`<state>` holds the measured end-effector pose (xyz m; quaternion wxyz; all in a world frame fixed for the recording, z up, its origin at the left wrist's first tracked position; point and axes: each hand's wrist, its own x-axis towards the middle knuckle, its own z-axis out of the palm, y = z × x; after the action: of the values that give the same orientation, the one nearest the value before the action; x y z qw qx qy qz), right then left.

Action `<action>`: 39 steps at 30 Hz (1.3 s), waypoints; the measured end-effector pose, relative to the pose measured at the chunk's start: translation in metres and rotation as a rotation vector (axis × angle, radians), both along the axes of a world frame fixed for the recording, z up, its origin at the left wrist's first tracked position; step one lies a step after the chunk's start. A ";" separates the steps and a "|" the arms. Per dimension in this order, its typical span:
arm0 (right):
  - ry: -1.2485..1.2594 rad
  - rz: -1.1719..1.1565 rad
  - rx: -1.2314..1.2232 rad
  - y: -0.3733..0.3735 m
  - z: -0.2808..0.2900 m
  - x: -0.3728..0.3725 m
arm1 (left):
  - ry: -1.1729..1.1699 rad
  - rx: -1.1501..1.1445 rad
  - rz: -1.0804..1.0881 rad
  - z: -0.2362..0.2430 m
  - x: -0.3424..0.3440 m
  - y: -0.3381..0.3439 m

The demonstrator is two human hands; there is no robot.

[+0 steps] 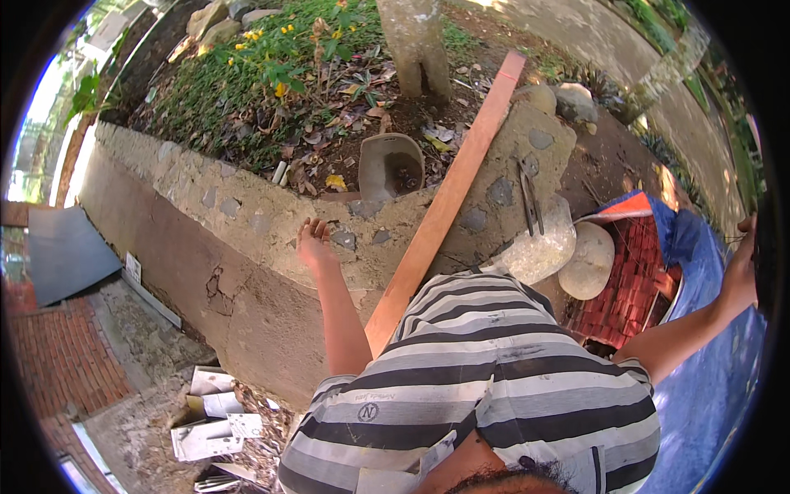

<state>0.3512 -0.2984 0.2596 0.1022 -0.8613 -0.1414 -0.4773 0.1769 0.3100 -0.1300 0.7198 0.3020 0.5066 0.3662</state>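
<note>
My left hand (313, 240) is open, fingers loosely curled, beside the top of a low stone-studded cement wall (247, 216). To its right a reddish wooden plank (451, 193) lies slanting across the wall and passes behind my striped shirt. A dark long-handled metal tool (531, 198) rests on the wall and a pale rounded stone (539, 255), with another flat stone (586, 267) beside it. My right hand (745, 263) is at the far right edge, its fingers closed around something dark that I cannot make out, above a blue tarp (704, 362).
A grey plastic container (391, 165) sits in the planted bed behind the wall, near a tree trunk (411, 41). Stacked red material (617, 280) lies under the tarp. Broken white pieces (197, 440), a grey sheet (70, 251) and brick paving (70, 354) are at lower left.
</note>
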 end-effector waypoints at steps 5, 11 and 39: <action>0.286 0.139 0.108 0.012 0.015 -0.032 | -0.073 0.103 -0.398 0.044 0.041 -0.073; 0.849 0.331 0.135 0.105 -0.100 -0.034 | -0.236 0.263 -1.023 0.129 0.081 -0.184; 0.884 0.614 0.983 0.157 -0.167 -0.062 | -0.219 0.518 -1.438 0.204 0.080 -0.287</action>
<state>0.2889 -0.1412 0.0931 0.6542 -0.7496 -0.0914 -0.0431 0.2572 0.0230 0.0738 0.7332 0.6775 0.0097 -0.0567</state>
